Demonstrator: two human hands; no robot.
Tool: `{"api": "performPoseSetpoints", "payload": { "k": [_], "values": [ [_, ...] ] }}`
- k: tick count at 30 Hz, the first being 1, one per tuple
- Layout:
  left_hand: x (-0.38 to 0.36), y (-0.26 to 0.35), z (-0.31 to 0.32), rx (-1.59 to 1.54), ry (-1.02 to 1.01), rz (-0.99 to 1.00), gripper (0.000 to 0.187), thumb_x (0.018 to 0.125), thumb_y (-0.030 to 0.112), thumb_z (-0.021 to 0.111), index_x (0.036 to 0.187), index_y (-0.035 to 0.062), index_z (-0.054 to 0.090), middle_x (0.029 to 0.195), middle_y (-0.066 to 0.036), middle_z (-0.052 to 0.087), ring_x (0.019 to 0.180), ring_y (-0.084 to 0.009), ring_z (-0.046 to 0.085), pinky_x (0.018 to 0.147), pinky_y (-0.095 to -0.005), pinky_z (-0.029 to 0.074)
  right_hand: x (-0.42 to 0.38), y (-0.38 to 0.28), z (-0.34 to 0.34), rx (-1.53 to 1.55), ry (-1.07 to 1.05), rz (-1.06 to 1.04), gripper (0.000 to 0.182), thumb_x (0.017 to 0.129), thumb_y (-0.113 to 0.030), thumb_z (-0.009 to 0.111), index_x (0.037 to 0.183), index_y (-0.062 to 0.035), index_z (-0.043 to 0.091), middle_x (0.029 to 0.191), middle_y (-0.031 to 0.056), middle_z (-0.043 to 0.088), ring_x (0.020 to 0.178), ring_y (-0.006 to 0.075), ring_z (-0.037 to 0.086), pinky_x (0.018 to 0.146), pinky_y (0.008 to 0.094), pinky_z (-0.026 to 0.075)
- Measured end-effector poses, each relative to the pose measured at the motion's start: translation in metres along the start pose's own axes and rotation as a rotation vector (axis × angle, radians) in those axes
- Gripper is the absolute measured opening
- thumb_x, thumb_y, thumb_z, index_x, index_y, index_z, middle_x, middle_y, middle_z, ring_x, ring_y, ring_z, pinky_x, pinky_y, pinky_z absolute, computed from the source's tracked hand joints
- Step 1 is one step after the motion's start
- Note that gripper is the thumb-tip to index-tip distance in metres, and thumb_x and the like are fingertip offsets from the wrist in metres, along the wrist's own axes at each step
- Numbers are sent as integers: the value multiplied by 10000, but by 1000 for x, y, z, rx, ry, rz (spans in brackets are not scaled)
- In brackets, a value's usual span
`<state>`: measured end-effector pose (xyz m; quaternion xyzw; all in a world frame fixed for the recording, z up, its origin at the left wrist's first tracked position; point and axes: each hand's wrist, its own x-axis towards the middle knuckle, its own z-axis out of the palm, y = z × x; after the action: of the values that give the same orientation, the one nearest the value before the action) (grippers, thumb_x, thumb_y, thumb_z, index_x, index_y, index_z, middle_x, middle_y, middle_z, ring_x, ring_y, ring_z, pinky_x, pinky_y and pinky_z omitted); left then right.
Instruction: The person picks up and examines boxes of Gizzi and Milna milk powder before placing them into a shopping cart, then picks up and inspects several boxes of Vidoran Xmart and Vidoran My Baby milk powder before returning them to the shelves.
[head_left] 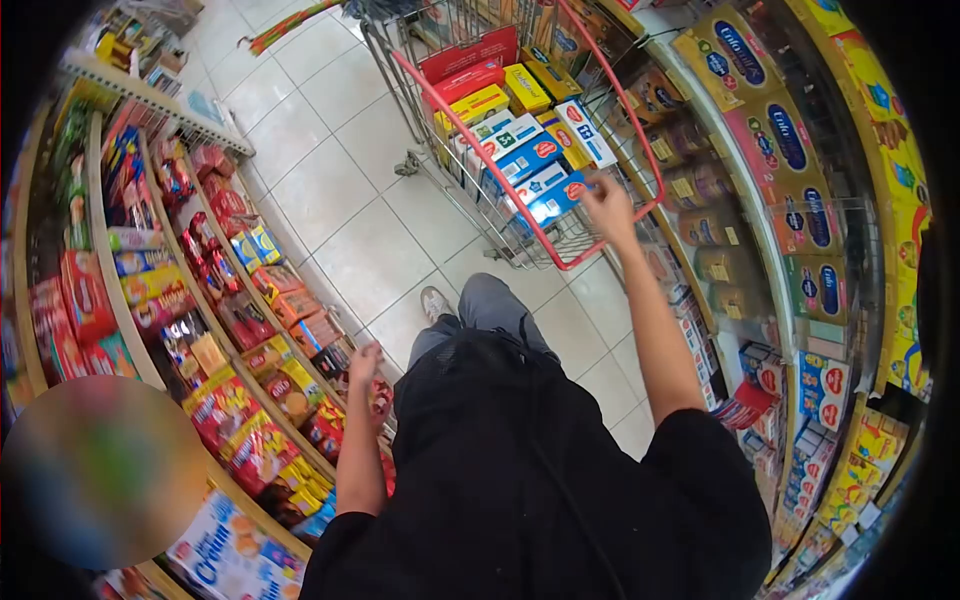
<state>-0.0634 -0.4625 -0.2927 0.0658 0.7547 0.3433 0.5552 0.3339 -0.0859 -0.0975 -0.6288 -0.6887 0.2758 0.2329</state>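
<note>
Head view: a blue and white box (553, 196) is lying at the near end of the shopping cart (520, 215), on top of other boxes, and my right hand (604, 200) is reaching out to it, fingertips pinching its edge. Yellow and red boxes (478, 98) are filling the cart further in. My left hand (364, 364) is hanging loosely curled and empty, just beside the red packets (255, 440) on the left shelf (120, 300). Boxes are lining the right shelves (790, 150) too.
</note>
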Motion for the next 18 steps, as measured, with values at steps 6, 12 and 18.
{"api": "performPoseSetpoints", "payload": {
  "k": [6, 12, 18],
  "values": [
    [-2, 169, -41, -113, 235, 135, 299, 918, 263, 578, 1127, 50, 559, 975, -59, 620, 823, -122, 596, 679, -241, 487, 140, 82, 41, -573, 53, 65, 507, 731, -296, 705, 1105, 8, 546, 1115, 244, 567, 1016, 382, 572, 864, 445, 468],
    [-23, 269, -6, 221, 79, 129, 308, 923, 210, 566, 1179, 40, 544, 1010, -53, 622, 871, -127, 590, 706, -232, 471, 190, 90, 53, -605, -188, 302, 607, 703, -424, 747, 1105, -15, 549, 1173, 211, 549, 1069, 350, 557, 880, 437, 468],
    [-140, 501, 172, 720, -321, 996, 353, 759, 87, 663, 1104, 49, 600, 1104, -154, 602, 1000, -298, 592, 857, -388, 478, 164, 63, 14, -517, -78, 245, 724, 645, -413, 741, 1218, -16, 545, 1091, 199, 590, 1010, 346, 583, 854, 421, 481]
  ]
}}
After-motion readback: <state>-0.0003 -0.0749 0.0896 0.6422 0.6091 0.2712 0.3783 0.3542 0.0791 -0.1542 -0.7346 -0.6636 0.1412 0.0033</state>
